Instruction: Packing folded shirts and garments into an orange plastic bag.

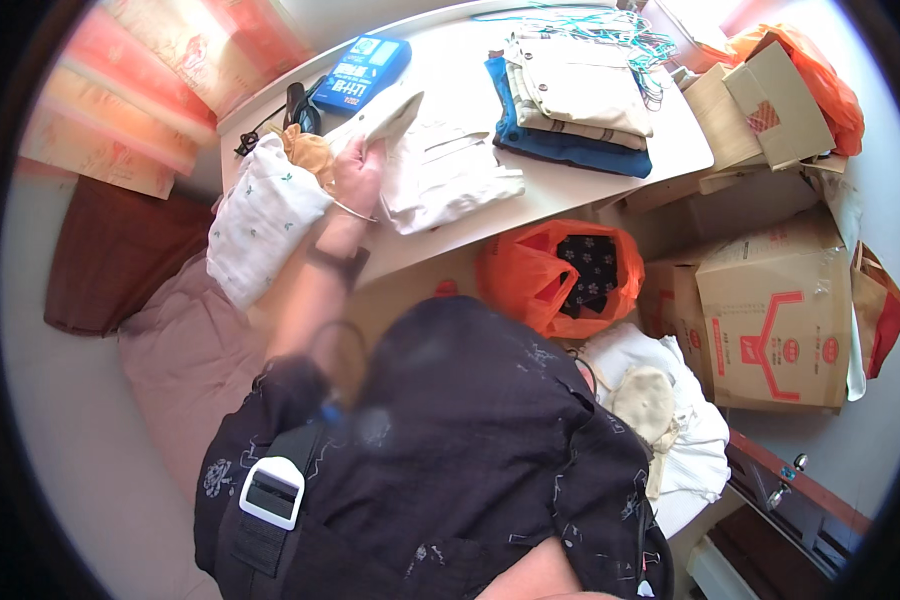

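My left hand (360, 176) reaches over the white desk (450, 225), its fingers closed on a cream garment (379, 116) with a button or eyelet showing. Right of it lies a folded white garment (450, 176). A white cloth with small green leaves (270, 214) bulges at the desk's left edge beside my forearm, and a tan crumpled cloth (307, 154) sits against it. My right hand is out of view; bare skin shows at the bottom edge. Further right stand stacked folded clothes, with a cream buttoned shirt (577, 79) above a blue garment (577, 150).
A blue box (364, 71) and tangled cords (607, 34) lie at the desk's back. Below its front edge is an orange plastic bag (510, 277) holding dark floral cloth. Cardboard boxes (772, 322) stand at right, near white cloth (694, 442). Mauve fabric (187, 352) lies at left.
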`<action>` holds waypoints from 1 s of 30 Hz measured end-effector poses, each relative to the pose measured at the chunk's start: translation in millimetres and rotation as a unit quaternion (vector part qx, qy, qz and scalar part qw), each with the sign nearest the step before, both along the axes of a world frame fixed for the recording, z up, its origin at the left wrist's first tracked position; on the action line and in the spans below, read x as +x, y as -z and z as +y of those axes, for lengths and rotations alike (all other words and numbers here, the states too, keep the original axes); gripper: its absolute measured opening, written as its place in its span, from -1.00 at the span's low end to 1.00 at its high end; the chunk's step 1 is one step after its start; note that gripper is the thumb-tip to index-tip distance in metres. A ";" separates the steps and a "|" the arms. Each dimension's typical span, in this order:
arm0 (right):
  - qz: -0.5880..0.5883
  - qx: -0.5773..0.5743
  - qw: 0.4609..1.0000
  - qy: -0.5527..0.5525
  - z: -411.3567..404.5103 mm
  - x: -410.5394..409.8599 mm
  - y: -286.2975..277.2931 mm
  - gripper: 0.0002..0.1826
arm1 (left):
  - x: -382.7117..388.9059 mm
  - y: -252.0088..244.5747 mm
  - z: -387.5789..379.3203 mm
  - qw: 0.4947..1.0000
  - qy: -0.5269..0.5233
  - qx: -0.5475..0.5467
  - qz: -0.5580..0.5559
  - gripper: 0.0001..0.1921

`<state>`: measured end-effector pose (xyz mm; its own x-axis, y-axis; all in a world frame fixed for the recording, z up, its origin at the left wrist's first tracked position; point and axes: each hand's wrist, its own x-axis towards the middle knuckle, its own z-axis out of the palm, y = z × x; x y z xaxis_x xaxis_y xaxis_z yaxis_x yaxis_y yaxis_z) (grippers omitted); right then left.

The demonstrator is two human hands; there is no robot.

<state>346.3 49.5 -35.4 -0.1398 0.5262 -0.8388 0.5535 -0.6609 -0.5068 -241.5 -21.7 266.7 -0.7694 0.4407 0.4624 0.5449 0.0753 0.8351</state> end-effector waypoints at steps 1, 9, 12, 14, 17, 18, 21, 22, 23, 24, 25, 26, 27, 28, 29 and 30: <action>0.006 0.009 1.000 -0.008 2.7 -2.5 -4.1 -0.82 | -5.6 2.9 -2.9 0.995 0.025 0.082 -0.058 -0.78; 0.197 0.156 0.967 -0.047 51.1 -89.7 -93.0 -0.84 | 53.8 -87.1 -11.5 0.955 0.035 0.251 -0.151 -0.79; 0.216 0.169 0.946 -0.176 70.0 -148.4 -172.4 -0.75 | 71.1 -98.3 -19.8 0.932 0.038 0.299 -0.200 -0.80; 0.286 0.187 0.920 -0.194 67.9 -192.1 -232.8 -0.78 | 82.9 -101.1 -20.4 0.925 0.043 0.311 -0.216 -0.80; 0.361 0.181 0.876 -0.262 66.3 -246.0 -301.5 -0.72 | 103.8 -104.4 -24.8 0.920 0.048 0.322 -0.218 -0.80; 0.395 0.147 0.871 -0.254 65.1 -260.5 -315.5 -0.70 | 111.1 -103.7 -25.2 0.919 0.044 0.321 -0.227 -0.79; 0.450 0.038 0.870 -0.200 60.7 -302.7 -341.2 -0.69 | 128.1 -96.5 -30.4 0.918 0.050 0.310 -0.243 -0.78; 0.477 -0.034 0.861 -0.173 59.1 -314.2 -346.9 -0.70 | 132.9 -93.3 -33.4 0.919 0.055 0.302 -0.248 -0.78; 0.476 -0.031 0.862 -0.172 57.4 -325.0 -349.1 -0.70 | 136.9 -88.3 -34.3 0.918 0.058 0.303 -0.249 -0.78; 0.473 -0.075 0.864 -0.157 54.9 -334.1 -352.1 -0.73 | 142.0 -85.4 -35.6 0.921 0.060 0.298 -0.245 -0.78; 0.469 -0.118 0.864 -0.142 53.0 -342.1 -353.5 -0.76 | 145.9 -81.6 -38.0 0.923 0.062 0.292 -0.241 -0.77; 0.469 -0.117 0.864 -0.141 52.0 -348.9 -348.3 -0.76 | 148.5 -76.4 -42.0 0.923 0.063 0.292 -0.241 -0.77; 0.446 -0.084 0.874 -0.170 50.3 -355.0 -339.4 -0.76 | 150.6 -70.1 -47.8 0.926 0.086 0.273 -0.247 -0.77; 0.422 -0.050 0.883 -0.199 48.5 -358.6 -333.3 -0.75 | 152.9 -64.8 -54.0 0.927 0.109 0.254 -0.254 -0.77; 0.418 -0.032 0.886 -0.200 45.3 -361.8 -333.1 -0.69 | 155.7 -62.4 -62.2 0.929 0.120 0.233 -0.262 -0.74; 0.417 -0.033 0.885 -0.202 42.4 -362.3 -334.1 -0.69 | 159.3 -62.3 -70.6 0.929 0.117 0.234 -0.262 -0.74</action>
<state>-16.0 91.9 298.6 -0.8913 0.2444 -0.3820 0.2033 -0.5377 -0.8183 -82.3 -92.4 329.0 -0.8515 0.4691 0.2341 0.0104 -0.4313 0.9022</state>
